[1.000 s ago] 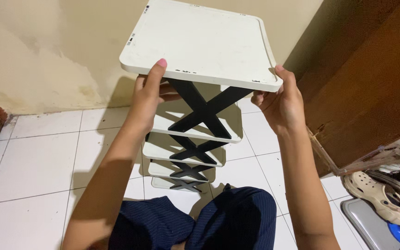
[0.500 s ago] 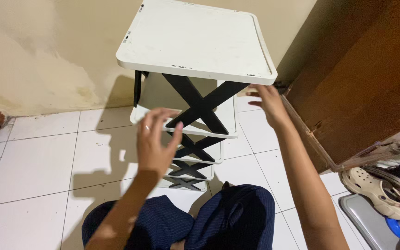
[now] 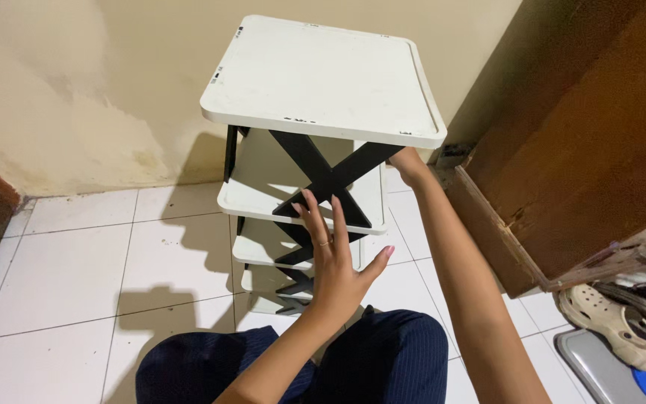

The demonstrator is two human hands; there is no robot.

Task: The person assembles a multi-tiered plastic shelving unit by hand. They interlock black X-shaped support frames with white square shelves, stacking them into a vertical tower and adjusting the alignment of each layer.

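Left hand (image 3: 336,262) open, fingers (image 3: 315,221) spread before black cross brace (image 3: 327,179) of white tiered shelf rack (image 3: 323,82); right hand (image 3: 411,163) mostly hidden under top shelf, grip impossible to tell.

The right hand (image 3: 410,161) reaches beneath the top shelf (image 3: 323,78) of the white rack (image 3: 300,202), so its fingers are hidden and its grip cannot be told. The left hand (image 3: 336,258) covers part of the black cross brace (image 3: 330,179). The rack's lowest tiers (at least 2) vanish behind that hand and the dark blue trousers (image 3: 383,359). At the right edge, the beige clog (image 3: 622,329) and the grey tray (image 3: 600,370) are cut off.
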